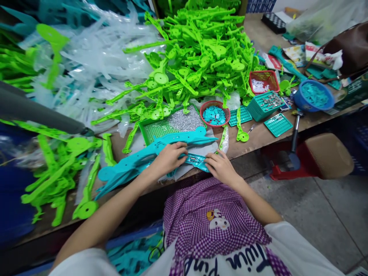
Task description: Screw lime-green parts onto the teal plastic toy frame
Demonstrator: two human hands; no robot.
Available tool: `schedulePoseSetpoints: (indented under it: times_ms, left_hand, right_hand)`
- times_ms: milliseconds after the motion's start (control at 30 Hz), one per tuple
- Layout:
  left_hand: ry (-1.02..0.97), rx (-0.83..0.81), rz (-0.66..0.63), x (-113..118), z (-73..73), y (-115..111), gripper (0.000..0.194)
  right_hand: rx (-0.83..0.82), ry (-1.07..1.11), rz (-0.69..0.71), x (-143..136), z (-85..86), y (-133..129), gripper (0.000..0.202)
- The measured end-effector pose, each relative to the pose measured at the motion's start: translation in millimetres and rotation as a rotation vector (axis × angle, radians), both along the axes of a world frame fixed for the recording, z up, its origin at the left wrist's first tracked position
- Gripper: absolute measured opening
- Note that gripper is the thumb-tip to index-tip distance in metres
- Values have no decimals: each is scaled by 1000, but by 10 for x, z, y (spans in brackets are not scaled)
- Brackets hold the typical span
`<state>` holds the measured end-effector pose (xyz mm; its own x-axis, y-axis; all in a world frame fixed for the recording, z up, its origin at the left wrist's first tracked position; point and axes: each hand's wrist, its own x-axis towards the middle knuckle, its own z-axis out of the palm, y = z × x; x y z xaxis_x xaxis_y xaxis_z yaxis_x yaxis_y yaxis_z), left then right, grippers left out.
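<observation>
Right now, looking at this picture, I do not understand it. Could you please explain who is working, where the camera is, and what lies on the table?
There is no machine: a person works with bare hands, and a camera worn on the head looks down. The left hand presses on a teal plastic part; the right hand touches its near end. Behind lie a pile of green plastic parts, a green tray of small silvery pieces, and a red basket of small teal pieces on the wooden table.
</observation>
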<state>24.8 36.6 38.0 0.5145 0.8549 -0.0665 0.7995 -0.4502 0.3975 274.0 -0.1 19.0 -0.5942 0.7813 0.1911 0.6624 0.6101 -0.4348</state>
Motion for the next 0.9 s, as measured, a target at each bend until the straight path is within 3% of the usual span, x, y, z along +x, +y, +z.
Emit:
schedulePoseSetpoints:
  times_ms: [300,500,633,900]
  left_hand:
    - [176,46,-44,256,140,4,18]
    - [64,71,21,-24,67,-94,16]
    - [58,148,85,-235,107,-227,19]
    - [156,149,73,-46,139,-164,21]
  right_hand:
    - [-2,-52,-15,-45,30,3,19]
    - [10,-47,-13,-36,20,-7,20]
    - [8,-56,-2,-38,15,-6,19]
    - [-2,-61,10,-31,25,0,20]
